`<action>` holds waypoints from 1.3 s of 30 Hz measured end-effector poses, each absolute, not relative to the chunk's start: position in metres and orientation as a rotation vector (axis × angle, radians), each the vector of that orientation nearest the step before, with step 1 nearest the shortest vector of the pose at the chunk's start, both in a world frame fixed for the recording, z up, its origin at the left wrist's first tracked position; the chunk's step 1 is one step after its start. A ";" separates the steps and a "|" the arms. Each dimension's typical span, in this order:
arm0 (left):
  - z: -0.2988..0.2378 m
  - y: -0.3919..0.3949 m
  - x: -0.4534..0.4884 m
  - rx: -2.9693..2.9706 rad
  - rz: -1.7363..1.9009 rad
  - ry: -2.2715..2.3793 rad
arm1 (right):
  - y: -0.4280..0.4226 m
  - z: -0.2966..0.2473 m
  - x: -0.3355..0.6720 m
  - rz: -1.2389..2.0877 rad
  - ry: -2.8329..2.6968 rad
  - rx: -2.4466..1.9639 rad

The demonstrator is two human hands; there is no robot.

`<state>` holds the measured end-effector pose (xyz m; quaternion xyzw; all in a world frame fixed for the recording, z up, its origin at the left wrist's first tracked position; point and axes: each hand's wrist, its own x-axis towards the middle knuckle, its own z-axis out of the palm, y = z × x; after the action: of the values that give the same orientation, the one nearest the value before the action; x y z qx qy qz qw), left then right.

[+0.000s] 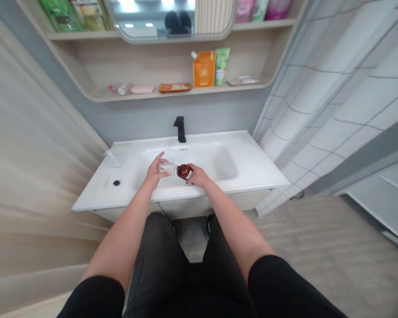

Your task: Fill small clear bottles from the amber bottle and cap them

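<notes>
Over the white sink basin (215, 163), my right hand (197, 175) is wrapped round a brown bottle (183, 171) with a pale label. The bottle is tilted, its dark neck pointing left. My left hand (155, 171) grips a clear container (166, 167) between thumb and fingers, its end towards the bottle's neck. The two meet or nearly meet; whether they touch, I cannot tell. Any liquid passing between them is too small to make out.
A black faucet (180, 129) rises behind the basin. On the left counter are a clear item with a white pump head (110, 154) and a small black round piece (116, 183). The shelf above holds an orange pouch (204, 69), a green tube (222, 66) and small packs below the mirror (172, 20).
</notes>
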<state>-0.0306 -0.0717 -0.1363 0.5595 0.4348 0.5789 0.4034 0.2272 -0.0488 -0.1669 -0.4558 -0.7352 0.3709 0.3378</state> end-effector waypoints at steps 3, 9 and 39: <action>-0.133 -0.072 -0.031 1.429 1.457 1.116 | -0.049 -0.167 0.227 0.970 -1.907 -1.178; -0.126 -0.075 -0.031 1.453 1.431 1.150 | -0.052 -0.164 0.227 0.983 -1.905 -1.172; -0.078 -0.067 -0.030 1.612 1.242 1.234 | -0.045 -0.173 0.224 0.936 -1.860 -1.081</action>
<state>-0.0297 -0.0674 -0.0778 0.6288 0.4813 0.4846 0.3717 0.2243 -0.0448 -0.1733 -0.4248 -0.7310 0.3677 0.3872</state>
